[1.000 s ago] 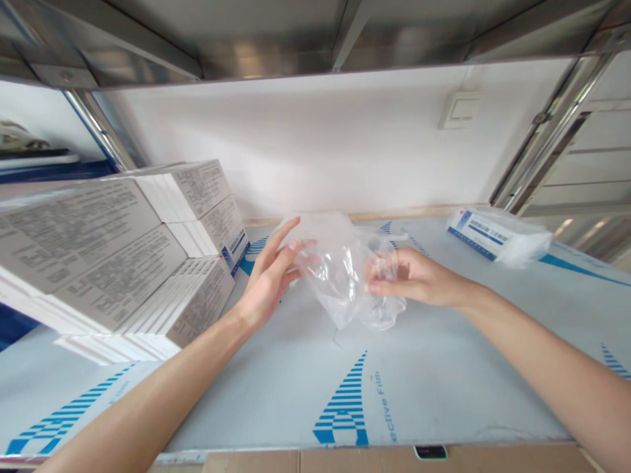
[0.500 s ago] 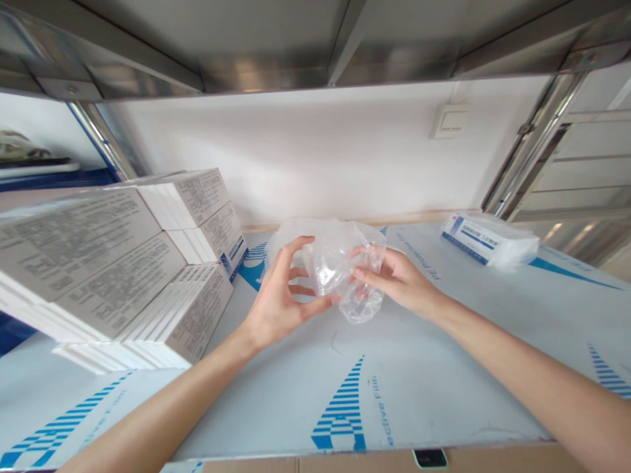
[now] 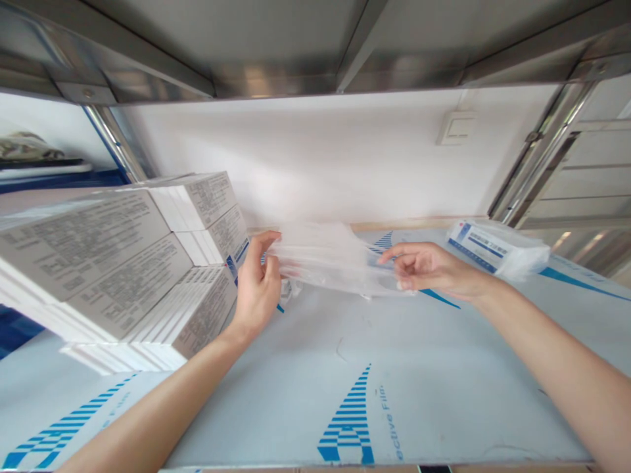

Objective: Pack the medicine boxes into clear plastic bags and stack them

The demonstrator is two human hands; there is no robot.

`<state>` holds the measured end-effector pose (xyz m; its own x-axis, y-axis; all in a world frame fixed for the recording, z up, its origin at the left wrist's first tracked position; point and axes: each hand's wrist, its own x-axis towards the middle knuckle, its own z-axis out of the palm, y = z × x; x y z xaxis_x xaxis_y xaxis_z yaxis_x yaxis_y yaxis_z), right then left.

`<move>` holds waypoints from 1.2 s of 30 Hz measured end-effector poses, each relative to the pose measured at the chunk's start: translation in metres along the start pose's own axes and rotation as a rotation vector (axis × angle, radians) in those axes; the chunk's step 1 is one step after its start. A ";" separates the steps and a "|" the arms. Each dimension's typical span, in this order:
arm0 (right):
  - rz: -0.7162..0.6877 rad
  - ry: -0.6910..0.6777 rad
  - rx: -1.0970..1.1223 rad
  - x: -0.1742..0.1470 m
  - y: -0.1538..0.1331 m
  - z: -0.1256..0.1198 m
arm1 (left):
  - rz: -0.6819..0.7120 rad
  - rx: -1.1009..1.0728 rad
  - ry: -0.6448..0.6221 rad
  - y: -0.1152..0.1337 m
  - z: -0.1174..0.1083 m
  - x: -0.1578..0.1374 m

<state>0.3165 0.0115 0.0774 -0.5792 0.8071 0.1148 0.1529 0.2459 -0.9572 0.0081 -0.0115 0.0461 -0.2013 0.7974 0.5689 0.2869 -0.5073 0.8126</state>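
Observation:
A clear plastic bag is stretched sideways between my two hands, just above the film-covered shelf. My left hand pinches its left end, fingers bent round the edge. At the other end my right hand grips the plastic between thumb and fingers. The bag is blurred, and nothing shows clearly inside it. Close to my left hand stand stacked white boxes with small grey print. Beyond my right hand lies a white and blue box in clear plastic.
Blue-printed protective film covers the shelf. A metal shelf hangs low overhead. Behind is a white wall with a switch. Metal posts rise at left and right.
The crumpled bag has been pulled out wide and flat. My hands have moved apart, the left one to the left and the right one to the right, and the left fingers have closed.

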 end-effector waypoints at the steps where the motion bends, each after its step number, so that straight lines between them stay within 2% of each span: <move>1: 0.014 -0.006 -0.016 -0.002 0.000 -0.008 | -0.031 -0.063 0.008 -0.001 0.001 0.001; 5: 0.048 -0.081 -0.051 -0.008 0.000 -0.026 | -0.161 -0.191 -0.004 0.001 0.004 0.001; 7: 0.062 -0.119 -0.053 -0.008 0.000 -0.026 | -0.198 -0.232 -0.006 0.003 0.004 0.001; 9: 0.071 -0.096 -0.034 -0.006 0.002 -0.023 | -0.203 -0.314 -0.015 0.004 0.003 0.002; 11: 0.036 0.065 -0.017 -0.003 0.005 -0.019 | -0.215 -0.440 -0.088 0.006 0.002 0.003; 13: -0.037 0.279 -0.038 0.001 0.008 -0.015 | -0.237 -0.581 -0.224 0.011 0.000 0.004; 15: -0.104 0.388 -0.080 0.005 0.011 -0.011 | -0.246 -0.690 -0.354 0.017 -0.003 0.003; 17: -0.153 0.368 -0.085 0.006 0.011 -0.007 | -0.252 -0.741 -0.421 0.024 -0.005 0.002; 20: -0.178 0.238 -0.034 0.005 0.008 0.002 | -0.290 -0.683 -0.441 0.031 -0.009 0.001; 26: -0.077 -0.017 0.054 -0.001 -0.003 0.029 | -0.322 -0.491 -0.484 0.029 -0.010 -0.002; 28: -0.044 -0.014 0.131 0.000 -0.005 0.038 | -0.354 -0.499 -0.480 0.025 -0.009 -0.003; 31: 0.021 0.092 0.209 0.003 -0.005 0.045 | -0.415 -0.535 -0.432 0.023 -0.008 -0.002; 36: 0.118 0.192 0.279 0.005 -0.004 0.043 | -0.521 -0.642 -0.413 0.024 -0.004 0.000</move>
<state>0.2784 -0.0084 0.0699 -0.4060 0.9136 0.0218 -0.0305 0.0103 -0.9995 0.0110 -0.0252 0.0659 0.2265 0.9663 0.1220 -0.3450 -0.0376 0.9379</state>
